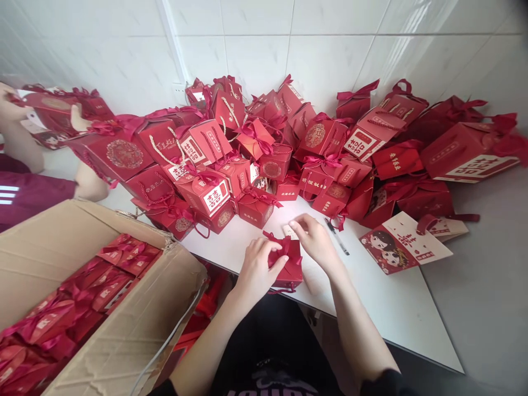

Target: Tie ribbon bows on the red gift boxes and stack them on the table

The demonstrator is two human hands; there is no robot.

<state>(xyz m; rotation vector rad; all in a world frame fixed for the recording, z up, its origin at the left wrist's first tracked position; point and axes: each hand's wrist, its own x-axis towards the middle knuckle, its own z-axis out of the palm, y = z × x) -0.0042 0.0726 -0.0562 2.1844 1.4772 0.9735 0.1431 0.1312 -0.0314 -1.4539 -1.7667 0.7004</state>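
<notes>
A small red gift box (293, 270) with a dark red ribbon bow (289, 250) on top stands at the near edge of the white table (396, 308). My left hand (260, 264) curls over the box's left side, its thumb and fingers at the ribbon. Just above the box's right corner is my right hand (314, 237), thumb and forefinger brought together. Whatever is between those fingertips is too small to make out. A pale object (289, 231), partly hidden, lies behind the box, and a pen (338, 237) lies right of my right hand.
Red gift boxes (206, 192) with ribbons and cord handles pile up against the tiled wall (256, 60). A cardboard carton (181, 286) holding more boxes stands at left. Printed cards (406, 242) lie at right. At far left, another person's hand (12, 104) holds a box.
</notes>
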